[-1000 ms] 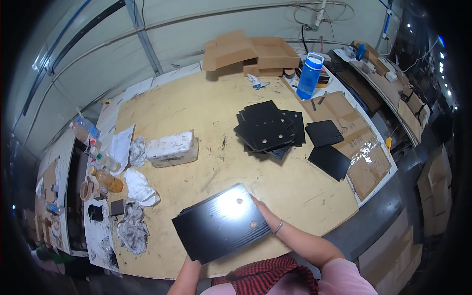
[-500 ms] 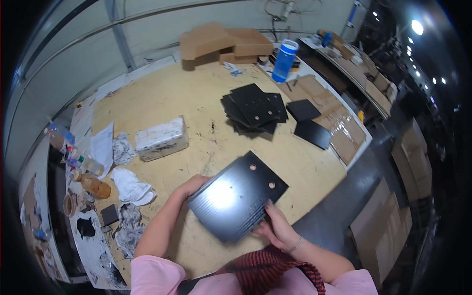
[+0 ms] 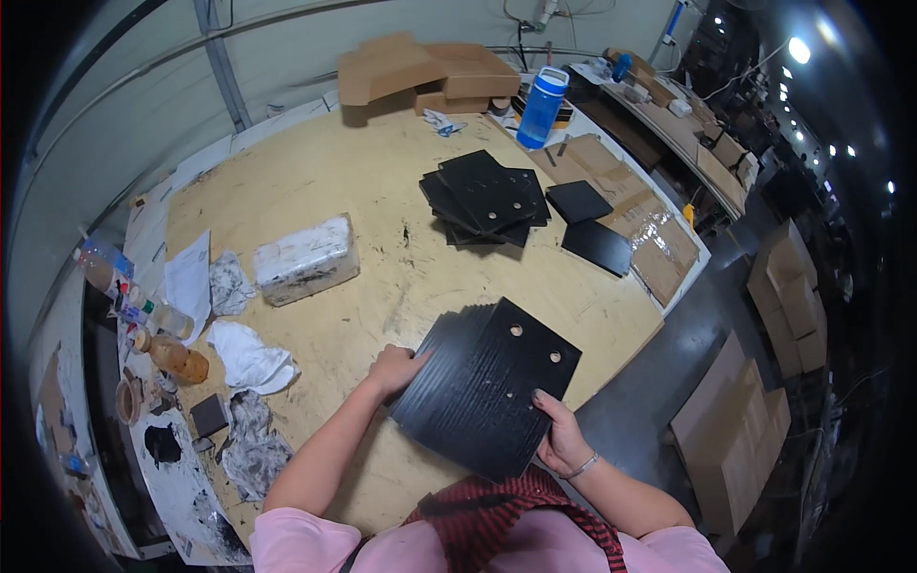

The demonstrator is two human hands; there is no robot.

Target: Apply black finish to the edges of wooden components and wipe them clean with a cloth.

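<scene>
A fanned stack of black panels (image 3: 506,382) is held between my hands above the near part of the table. The front panel has two round holes near its far right edge and a few small ones. My left hand (image 3: 394,371) is closed around the stack's left side, its fingers partly hidden. At the lower right side my right hand (image 3: 565,435) grips the stack, thumb on the front panel and other fingers behind. Farther off lies a loose pile of black panels (image 3: 478,191), with two more, a smaller panel (image 3: 578,201) and another panel (image 3: 597,248), to its right.
A white-wrapped block (image 3: 306,263) sits left of centre. A white cloth (image 3: 250,357), stained rags (image 3: 250,449) and bottles (image 3: 172,356) line the left side. A blue bottle (image 3: 542,112) and cardboard boxes (image 3: 392,72) stand at the back. Cardboard (image 3: 731,430) stands right of the table.
The stack has tipped up and shifted right, its panels now spread into more visible steps. My left hand has come further into view at its left side; my right thumb presses the front panel.
</scene>
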